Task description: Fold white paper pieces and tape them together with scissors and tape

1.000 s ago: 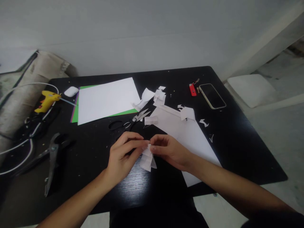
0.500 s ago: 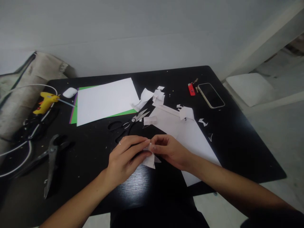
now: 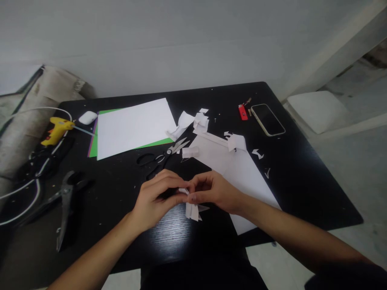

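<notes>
A small folded piece of white paper [image 3: 192,212] is held between both hands above the near part of the black table. My left hand [image 3: 161,193] pinches its upper left side between thumb and fingers. From the right, my right hand [image 3: 213,192] pinches the same piece, its fingertips meeting those of the left. Pointed flaps of the paper stick out below the fingers; its upper part is mostly covered. Just beyond the hands lie black-handled scissors [image 3: 169,152], blades apart. A cut white sheet [image 3: 250,177] lies partly under my right forearm.
Paper scraps [image 3: 201,122] are scattered past the scissors. White paper [image 3: 133,127] on coloured sheets lies at the back left, near a yellow glue gun [image 3: 56,131] and a white case [image 3: 88,117]. Pliers [image 3: 66,201] rest at left. A red lighter [image 3: 242,112] and phone [image 3: 268,120] lie at right.
The fingers have shifted their grip on the folded paper, and its lower flaps have turned and moved slightly down and right. The left fingers are more arched. The table items stay in place.
</notes>
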The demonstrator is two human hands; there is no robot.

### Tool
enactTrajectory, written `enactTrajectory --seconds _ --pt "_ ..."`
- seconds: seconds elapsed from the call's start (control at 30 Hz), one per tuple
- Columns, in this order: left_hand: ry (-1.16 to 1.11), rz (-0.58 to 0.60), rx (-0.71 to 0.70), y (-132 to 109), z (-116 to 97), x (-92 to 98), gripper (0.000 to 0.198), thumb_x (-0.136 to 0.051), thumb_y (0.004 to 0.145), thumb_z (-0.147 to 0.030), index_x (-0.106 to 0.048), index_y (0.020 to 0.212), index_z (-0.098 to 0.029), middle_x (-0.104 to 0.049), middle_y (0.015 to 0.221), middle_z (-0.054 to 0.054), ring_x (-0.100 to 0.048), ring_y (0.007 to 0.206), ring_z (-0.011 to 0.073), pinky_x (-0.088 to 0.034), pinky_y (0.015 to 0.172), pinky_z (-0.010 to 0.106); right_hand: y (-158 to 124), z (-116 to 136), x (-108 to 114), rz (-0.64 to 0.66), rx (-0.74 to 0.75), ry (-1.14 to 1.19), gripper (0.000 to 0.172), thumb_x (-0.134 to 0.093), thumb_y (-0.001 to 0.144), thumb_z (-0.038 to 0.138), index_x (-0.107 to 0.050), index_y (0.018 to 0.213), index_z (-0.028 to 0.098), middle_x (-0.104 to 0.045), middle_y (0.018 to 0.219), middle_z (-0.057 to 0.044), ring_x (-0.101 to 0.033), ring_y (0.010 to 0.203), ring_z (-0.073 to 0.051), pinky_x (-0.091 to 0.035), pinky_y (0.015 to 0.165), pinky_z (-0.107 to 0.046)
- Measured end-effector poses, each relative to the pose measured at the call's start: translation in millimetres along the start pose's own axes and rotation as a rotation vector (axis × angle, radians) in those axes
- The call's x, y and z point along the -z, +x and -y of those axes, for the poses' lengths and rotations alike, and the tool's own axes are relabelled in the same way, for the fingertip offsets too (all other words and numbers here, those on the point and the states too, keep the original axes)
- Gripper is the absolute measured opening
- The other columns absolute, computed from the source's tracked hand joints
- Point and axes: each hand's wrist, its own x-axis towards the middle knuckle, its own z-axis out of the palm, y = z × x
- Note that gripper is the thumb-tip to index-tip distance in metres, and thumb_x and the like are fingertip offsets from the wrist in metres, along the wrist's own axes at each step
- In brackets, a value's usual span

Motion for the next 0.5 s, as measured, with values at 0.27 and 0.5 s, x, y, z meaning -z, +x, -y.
enactTrajectory --seconds 0.27,0.5 --pt "-0.055 0.127 0.108 2.9 0.4 6.4 0.011 -0.082 0.088 -0.020 -0.072 0.093 -0.019 -0.073 0.089 0.004 -0.068 0.087 0.0172 -0.057 0.078 0.029 0.3 -0.4 1.4 0.035 -0.014 -0.053 0.025 -0.097 0.066 0.029 -0.076 0.074 0.017 -0.072 0.071 0.003 -0.063 0.066 -0.009 -0.049 0.066 -0.024" --pt "-0.194 0.184 0.267 0.5 -2.0 9.1 0.010 -0.081 0.088 -0.020 -0.072 0.086 -0.019 -0.071 0.084 0.003 -0.068 0.080 0.0150 -0.056 0.073 0.026 -0.6 1.1 2.1 0.128 -0.079 -0.031 0.027 -0.095 0.072 0.029 -0.071 0.073 0.016 -0.076 0.077 0.000 -0.072 0.076 -0.012 -0.052 0.075 -0.026"
